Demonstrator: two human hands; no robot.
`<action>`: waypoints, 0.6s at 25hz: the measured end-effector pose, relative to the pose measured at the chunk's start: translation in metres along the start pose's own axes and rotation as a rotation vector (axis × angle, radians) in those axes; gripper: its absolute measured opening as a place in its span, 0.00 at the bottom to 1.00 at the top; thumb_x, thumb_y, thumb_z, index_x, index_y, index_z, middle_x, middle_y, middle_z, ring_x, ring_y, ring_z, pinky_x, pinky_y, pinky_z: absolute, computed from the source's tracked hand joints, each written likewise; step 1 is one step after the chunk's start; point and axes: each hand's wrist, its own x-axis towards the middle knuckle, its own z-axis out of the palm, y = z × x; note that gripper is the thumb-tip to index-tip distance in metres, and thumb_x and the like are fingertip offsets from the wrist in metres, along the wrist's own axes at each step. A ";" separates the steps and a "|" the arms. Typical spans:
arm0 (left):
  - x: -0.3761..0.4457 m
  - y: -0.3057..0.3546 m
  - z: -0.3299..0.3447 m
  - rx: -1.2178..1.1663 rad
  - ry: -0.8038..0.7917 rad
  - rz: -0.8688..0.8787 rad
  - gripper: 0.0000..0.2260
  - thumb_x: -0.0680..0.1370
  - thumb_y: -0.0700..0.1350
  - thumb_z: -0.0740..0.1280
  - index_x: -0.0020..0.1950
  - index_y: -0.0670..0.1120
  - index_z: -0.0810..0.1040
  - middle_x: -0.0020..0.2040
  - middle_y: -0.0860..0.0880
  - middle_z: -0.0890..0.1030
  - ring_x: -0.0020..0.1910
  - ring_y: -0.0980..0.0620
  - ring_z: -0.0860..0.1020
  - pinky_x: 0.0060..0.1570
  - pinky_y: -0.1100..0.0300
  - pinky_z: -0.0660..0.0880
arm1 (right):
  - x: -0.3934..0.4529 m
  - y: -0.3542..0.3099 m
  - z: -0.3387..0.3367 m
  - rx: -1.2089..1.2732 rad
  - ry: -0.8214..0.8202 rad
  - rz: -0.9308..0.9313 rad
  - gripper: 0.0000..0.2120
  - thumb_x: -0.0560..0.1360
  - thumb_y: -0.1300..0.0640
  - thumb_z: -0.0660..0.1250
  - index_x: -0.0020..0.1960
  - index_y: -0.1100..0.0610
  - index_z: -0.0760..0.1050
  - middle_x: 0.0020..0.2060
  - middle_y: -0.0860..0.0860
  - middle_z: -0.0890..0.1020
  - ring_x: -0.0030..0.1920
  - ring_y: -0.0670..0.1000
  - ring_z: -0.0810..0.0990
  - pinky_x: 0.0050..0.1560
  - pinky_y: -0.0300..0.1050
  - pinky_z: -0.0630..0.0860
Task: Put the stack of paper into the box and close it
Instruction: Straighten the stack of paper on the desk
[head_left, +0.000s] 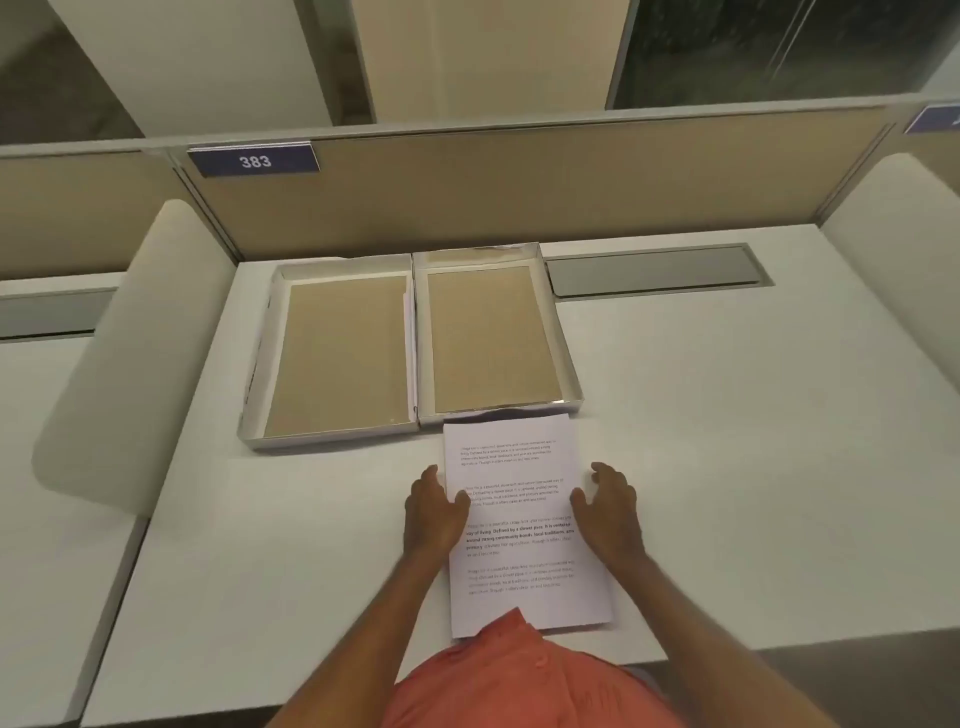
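Note:
A stack of printed white paper (524, 540) lies on the white desk (727, 467) right in front of me, its far edge close to the box. Two shallow white trays with brown insides sit side by side behind it: the box half on the right (498, 338) and the other half on the left (337, 358), both lying open and holding nothing. My left hand (434, 512) rests at the stack's left edge with the thumb on top of the sheet. My right hand (608, 506) hovers at the right edge, fingers spread, not clearly gripping.
A tan partition (519, 192) with a blue "383" label (254, 160) closes the desk's far side. A grey cable flap (654, 271) is recessed at the back right. White curved side dividers (135, 353) flank the desk on both sides.

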 end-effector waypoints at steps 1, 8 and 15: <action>0.002 -0.001 0.001 -0.010 -0.007 -0.001 0.29 0.80 0.49 0.67 0.80 0.44 0.64 0.74 0.42 0.72 0.72 0.41 0.73 0.70 0.46 0.73 | 0.000 0.000 0.003 0.026 0.005 0.031 0.26 0.79 0.57 0.67 0.76 0.61 0.68 0.66 0.57 0.77 0.71 0.61 0.71 0.70 0.55 0.70; 0.004 0.001 -0.002 0.080 -0.108 -0.023 0.28 0.74 0.48 0.76 0.70 0.43 0.70 0.67 0.44 0.76 0.64 0.42 0.79 0.62 0.47 0.79 | 0.011 -0.018 0.002 0.187 -0.100 0.325 0.28 0.75 0.52 0.73 0.71 0.62 0.73 0.66 0.59 0.79 0.68 0.62 0.76 0.69 0.55 0.75; 0.004 0.008 0.002 0.256 -0.124 -0.023 0.32 0.74 0.48 0.78 0.71 0.40 0.66 0.67 0.41 0.73 0.65 0.38 0.78 0.61 0.48 0.77 | 0.021 -0.030 0.004 0.098 -0.184 0.402 0.36 0.71 0.47 0.78 0.72 0.61 0.70 0.70 0.59 0.71 0.72 0.61 0.69 0.71 0.56 0.74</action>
